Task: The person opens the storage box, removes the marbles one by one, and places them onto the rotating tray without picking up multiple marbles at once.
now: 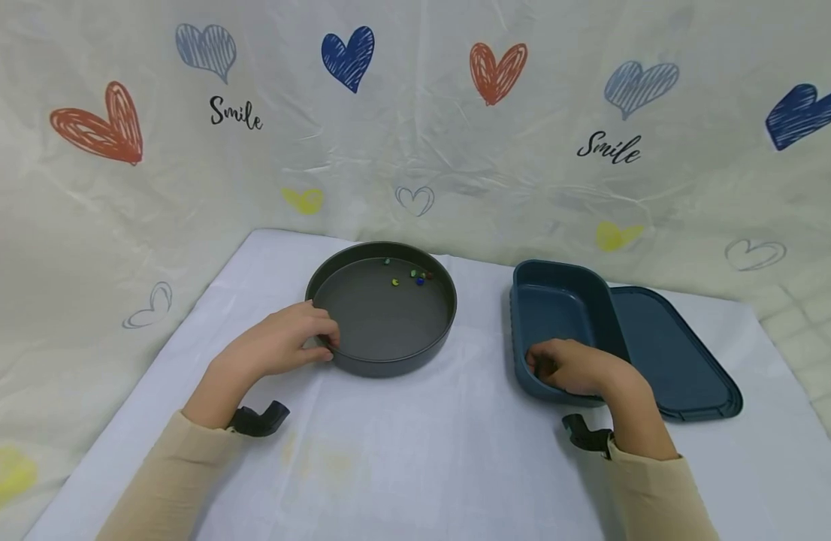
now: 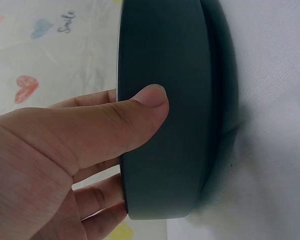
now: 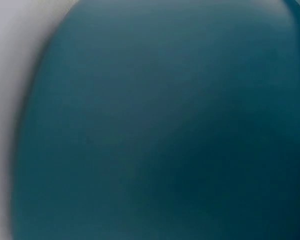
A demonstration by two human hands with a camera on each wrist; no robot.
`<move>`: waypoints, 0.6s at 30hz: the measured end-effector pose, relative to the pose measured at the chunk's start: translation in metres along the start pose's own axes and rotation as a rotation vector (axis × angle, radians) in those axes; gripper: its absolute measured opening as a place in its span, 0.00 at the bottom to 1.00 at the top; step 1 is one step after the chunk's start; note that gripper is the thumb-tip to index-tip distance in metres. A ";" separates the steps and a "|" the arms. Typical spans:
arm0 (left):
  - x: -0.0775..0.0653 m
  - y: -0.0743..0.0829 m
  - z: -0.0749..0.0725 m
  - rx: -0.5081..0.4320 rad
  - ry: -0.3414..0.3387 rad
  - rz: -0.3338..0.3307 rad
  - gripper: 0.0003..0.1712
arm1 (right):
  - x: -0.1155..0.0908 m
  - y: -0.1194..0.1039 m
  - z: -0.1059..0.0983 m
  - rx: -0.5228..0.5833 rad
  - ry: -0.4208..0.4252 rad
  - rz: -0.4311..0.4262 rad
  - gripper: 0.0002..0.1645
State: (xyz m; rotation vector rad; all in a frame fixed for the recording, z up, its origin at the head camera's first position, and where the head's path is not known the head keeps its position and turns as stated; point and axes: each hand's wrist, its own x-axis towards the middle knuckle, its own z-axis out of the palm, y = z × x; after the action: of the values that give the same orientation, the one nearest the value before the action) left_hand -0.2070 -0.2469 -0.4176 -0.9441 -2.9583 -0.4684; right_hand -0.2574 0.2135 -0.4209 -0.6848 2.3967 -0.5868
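A round dark baking pan sits on the white cloth, with several small coloured pieces near its far right side. My left hand holds the pan's near left rim; in the left wrist view the thumb presses the outer wall and the other fingers go over the rim. To the right, my right hand reaches down into the near end of a blue rectangular container, fingers bent. I cannot tell whether these fingers pinch something. Only the container's blurred wall fills the right wrist view.
A blue lid lies flat at the container's right, partly behind it. White cloth covers the table. Behind it hangs a pale sheet printed with hearts and "Smile". Black wrist mounts show below both hands.
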 end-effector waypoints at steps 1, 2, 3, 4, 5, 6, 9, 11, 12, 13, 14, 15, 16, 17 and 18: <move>0.000 0.000 0.000 0.000 0.001 0.000 0.10 | 0.000 0.000 0.000 -0.003 0.002 -0.001 0.14; 0.000 0.000 0.000 0.000 0.002 0.001 0.10 | 0.000 0.000 0.000 -0.007 0.004 -0.002 0.14; 0.000 0.000 0.000 0.001 0.003 0.001 0.10 | 0.000 0.000 0.000 -0.010 0.005 -0.004 0.14; 0.000 0.000 0.000 0.002 0.003 0.000 0.10 | 0.001 0.000 0.001 -0.012 0.006 -0.006 0.14; 0.001 0.000 0.001 0.004 0.003 0.002 0.10 | 0.001 0.000 0.001 -0.018 0.008 -0.009 0.13; 0.001 0.000 0.001 0.006 0.003 0.003 0.10 | 0.001 0.000 0.001 -0.021 0.010 -0.010 0.13; 0.001 -0.001 0.001 0.012 0.004 0.005 0.10 | 0.002 0.000 0.001 -0.025 0.011 -0.012 0.13; 0.001 -0.001 0.001 0.012 0.002 0.004 0.10 | 0.003 0.000 0.001 -0.026 0.010 -0.011 0.13; 0.001 -0.001 0.001 0.012 0.002 0.003 0.10 | 0.003 0.000 0.001 -0.025 0.009 -0.011 0.13; 0.001 -0.001 0.001 0.012 0.002 0.004 0.10 | 0.003 0.001 0.001 -0.024 0.007 -0.011 0.13; 0.001 -0.001 0.001 0.012 0.002 0.004 0.10 | 0.003 0.001 0.002 -0.023 0.005 -0.011 0.13; 0.001 -0.001 0.001 0.012 0.002 0.005 0.10 | 0.003 0.001 0.002 -0.023 0.004 -0.011 0.13; 0.001 -0.001 0.001 0.014 0.002 0.006 0.10 | 0.004 0.001 0.002 -0.024 0.004 -0.010 0.13; 0.001 -0.001 0.001 0.015 0.002 0.006 0.10 | 0.004 0.002 0.002 -0.026 0.006 -0.009 0.13; 0.001 -0.001 0.001 0.015 0.001 0.007 0.10 | 0.004 0.002 0.002 -0.028 0.009 -0.007 0.13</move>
State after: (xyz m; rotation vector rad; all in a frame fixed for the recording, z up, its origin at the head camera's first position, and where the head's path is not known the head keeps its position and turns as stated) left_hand -0.2084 -0.2464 -0.4189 -0.9521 -2.9520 -0.4464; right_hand -0.2592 0.2121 -0.4248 -0.7043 2.4155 -0.5615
